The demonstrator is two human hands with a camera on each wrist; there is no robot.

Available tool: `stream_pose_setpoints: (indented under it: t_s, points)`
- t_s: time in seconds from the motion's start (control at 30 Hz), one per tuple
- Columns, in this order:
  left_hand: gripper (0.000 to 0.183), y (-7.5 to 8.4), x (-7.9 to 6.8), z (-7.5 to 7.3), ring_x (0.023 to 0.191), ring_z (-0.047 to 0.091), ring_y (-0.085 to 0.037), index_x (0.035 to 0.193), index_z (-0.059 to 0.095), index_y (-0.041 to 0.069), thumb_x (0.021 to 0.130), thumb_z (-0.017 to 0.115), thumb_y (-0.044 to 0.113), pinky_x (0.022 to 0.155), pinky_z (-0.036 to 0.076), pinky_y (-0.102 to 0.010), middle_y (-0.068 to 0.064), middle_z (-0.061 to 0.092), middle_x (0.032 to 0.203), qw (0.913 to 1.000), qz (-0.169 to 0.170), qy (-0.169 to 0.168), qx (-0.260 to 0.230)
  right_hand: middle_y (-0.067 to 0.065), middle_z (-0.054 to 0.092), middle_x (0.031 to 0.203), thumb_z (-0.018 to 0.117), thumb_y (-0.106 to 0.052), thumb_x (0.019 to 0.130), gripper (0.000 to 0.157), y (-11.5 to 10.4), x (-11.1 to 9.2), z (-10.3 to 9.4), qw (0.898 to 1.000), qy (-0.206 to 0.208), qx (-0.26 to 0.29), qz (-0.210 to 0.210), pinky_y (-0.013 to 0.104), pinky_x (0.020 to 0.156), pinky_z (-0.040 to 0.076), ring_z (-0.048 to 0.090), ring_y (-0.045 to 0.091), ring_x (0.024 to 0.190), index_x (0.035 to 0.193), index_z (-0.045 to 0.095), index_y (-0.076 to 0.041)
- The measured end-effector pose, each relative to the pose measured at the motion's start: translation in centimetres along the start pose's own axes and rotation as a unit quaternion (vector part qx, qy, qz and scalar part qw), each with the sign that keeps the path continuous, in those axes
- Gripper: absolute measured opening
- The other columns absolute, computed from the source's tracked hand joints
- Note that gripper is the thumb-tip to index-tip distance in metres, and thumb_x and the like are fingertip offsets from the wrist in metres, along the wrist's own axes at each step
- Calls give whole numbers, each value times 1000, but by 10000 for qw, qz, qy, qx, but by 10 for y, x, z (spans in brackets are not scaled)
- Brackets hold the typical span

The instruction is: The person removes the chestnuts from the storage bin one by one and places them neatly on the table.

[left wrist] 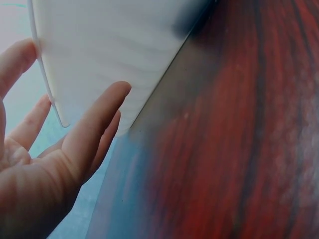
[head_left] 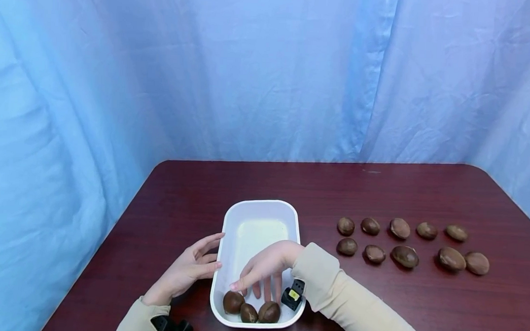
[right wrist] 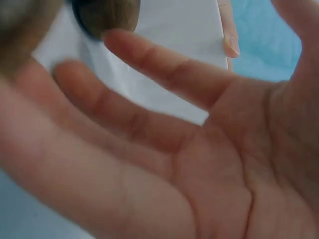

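A white rectangular tray (head_left: 254,325) stands near the front of the table. Three brown, glossy, rounded nut-like pieces lie at its near end: a left one (head_left: 233,302), a smaller middle one (head_left: 248,313) and a right one (head_left: 269,312). My right hand (head_left: 269,267) reaches down into the tray, fingers extended just behind these pieces and gripping nothing. In the right wrist view, a fingertip (right wrist: 117,40) is right at a brown piece (right wrist: 112,14). My left hand (head_left: 188,271) is at the tray's left side, its fairly straight fingers touching the rim.
To the right of the tray, more brown nut-like pieces lie in two rows, a back row with one piece (head_left: 399,228) in its middle and a front row with a larger piece (head_left: 405,256). The dark red table (head_left: 193,192) has light blue curtains (head_left: 268,86) behind it.
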State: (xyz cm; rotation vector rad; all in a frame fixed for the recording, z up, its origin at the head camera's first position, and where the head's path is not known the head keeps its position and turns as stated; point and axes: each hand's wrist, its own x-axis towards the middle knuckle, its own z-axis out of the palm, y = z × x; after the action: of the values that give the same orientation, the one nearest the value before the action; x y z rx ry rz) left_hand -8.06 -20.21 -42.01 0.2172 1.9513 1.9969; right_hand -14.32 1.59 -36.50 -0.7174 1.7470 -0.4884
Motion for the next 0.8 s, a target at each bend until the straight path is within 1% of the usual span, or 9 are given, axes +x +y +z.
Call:
stream_pose_setpoints:
  t_s: [0.1, 0.2, 0.33, 0.4, 0.47, 0.53, 0.6, 0.63, 0.8]
  points:
    - [73, 0, -1, 0, 108, 60, -11, 149, 21, 1, 89, 63, 6, 83, 54, -31, -29, 20, 151, 10000, 13, -16, -32, 7, 63, 87, 48, -49, 94, 42, 0, 1, 1, 9997, -243, 53, 37, 35, 60, 57, 65, 20, 69, 97, 64, -10]
    - [73, 1, -1, 0, 108, 60, -11, 149, 21, 1, 89, 63, 6, 83, 54, -30, -28, 20, 151, 10000, -4, -8, -50, 7, 64, 84, 48, -48, 94, 41, 0, 1, 2, 9992, -376, 72, 108, 34, 60, 57, 65, 20, 66, 94, 63, -10]
    - [73, 1, -1, 0, 108, 60, -10, 149, 21, 1, 89, 63, 7, 83, 54, -30, -29, 20, 151, 10000, -19, 5, -50, 9, 65, 83, 43, -45, 97, 37, -1, 1, 2, 9956, -902, 205, 145, 34, 61, 57, 65, 26, 65, 100, 60, -13]
    - [73, 0, -1, 0, 108, 60, -10, 149, 21, 1, 89, 63, 7, 83, 54, -30, -29, 20, 151, 10000, -8, 0, -62, 9, 64, 84, 42, -42, 99, 34, -1, 1, 1, 9926, -1174, 258, 155, 34, 61, 57, 65, 27, 64, 100, 58, -13]
    - [73, 0, -1, 0, 108, 60, -9, 149, 21, 1, 89, 63, 7, 83, 54, -30, -29, 20, 151, 10000, -10, -1, -76, 8, 63, 86, 42, -38, 99, 28, -1, 1, 1, 9904, -1358, 224, 127, 34, 62, 57, 65, 26, 63, 100, 56, -14]
    - [73, 0, -1, 0, 107, 60, -9, 149, 21, 1, 89, 63, 7, 83, 54, -30, -29, 19, 151, 10000, -20, -5, -95, 7, 62, 89, 45, -32, 99, 21, -1, 1, 1, 9883, -1495, 241, 165, 32, 65, 57, 65, 23, 64, 99, 53, -12]
    - [74, 1, -1, 1, 107, 60, -9, 149, 21, 1, 89, 64, 7, 83, 54, -30, -28, 19, 151, 9999, -41, 1, -101, 5, 62, 92, 49, -24, 97, 13, -1, 1, 1, 9863, -1611, 284, 217, 30, 67, 57, 65, 21, 64, 101, 50, -12]
    - [74, 1, -1, 1, 107, 60, -9, 149, 21, 1, 89, 64, 8, 83, 54, -30, -28, 20, 151, 9999, -43, 4, -107, 4, 62, 92, 51, -20, 97, 11, -1, 1, 0, 9853, -1671, 296, 220, 29, 67, 56, 65, 20, 64, 104, 48, -12]
    - [74, 0, 0, 0, 107, 61, -9, 148, 22, 2, 89, 65, 8, 82, 54, -30, -28, 20, 151, 10000, -21, 14, -81, 3, 65, 87, 57, -2, 91, 26, -2, 0, -1, 9800, -1918, 480, 224, 26, 64, 55, 65, 20, 62, 108, 42, -15]
